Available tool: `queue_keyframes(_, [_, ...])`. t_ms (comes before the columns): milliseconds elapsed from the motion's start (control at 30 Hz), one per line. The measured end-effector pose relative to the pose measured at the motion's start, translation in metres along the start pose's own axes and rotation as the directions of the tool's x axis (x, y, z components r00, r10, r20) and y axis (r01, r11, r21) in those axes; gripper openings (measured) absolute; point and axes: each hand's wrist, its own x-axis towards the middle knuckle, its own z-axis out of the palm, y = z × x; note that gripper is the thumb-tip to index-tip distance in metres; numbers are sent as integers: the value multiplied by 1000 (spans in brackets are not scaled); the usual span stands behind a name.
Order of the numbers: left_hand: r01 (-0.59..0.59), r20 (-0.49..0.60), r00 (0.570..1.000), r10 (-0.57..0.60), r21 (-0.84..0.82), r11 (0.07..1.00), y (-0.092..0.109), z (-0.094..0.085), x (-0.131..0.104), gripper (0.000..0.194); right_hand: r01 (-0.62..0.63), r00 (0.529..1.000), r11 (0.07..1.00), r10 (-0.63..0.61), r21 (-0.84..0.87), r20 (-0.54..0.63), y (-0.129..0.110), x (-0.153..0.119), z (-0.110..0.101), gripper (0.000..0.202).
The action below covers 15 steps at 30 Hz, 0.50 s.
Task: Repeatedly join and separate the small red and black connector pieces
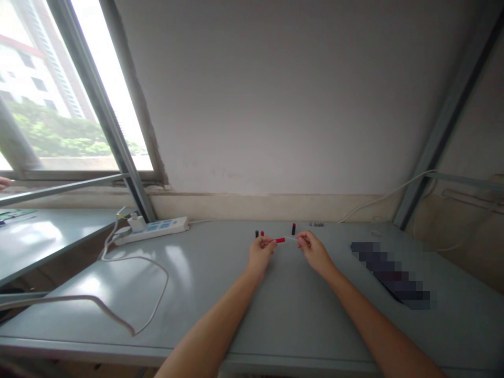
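Note:
My left hand [260, 254] is closed on a small red tube [280, 240], which points to the right from its fingertips. Facing it, my right hand [314, 252] pinches a thin white stick [290, 239] whose far end lies close to the tube's end. Whether the two touch is too small to tell. Just beyond my left hand are a small black cylinder [257, 233] and a small red one [262, 233], partly hidden by the fingers. A short black cylinder with a red top [293, 229] stands upright behind the gap between my hands.
Several tiny dark pieces [316, 224] lie near the back of the grey table [212, 294]. A white power strip [157, 229] with a plugged-in adapter and a looping cable [167, 278] is at the left. A dark, pixelated flat object [389, 275] lies at the right.

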Motion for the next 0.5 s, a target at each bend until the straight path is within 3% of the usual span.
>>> queue_keyframes(500, [-1,-48,999,-6,-156,988,8,-1,-4,9,92,995,993,-90,68,-31,7,2,-1,11])
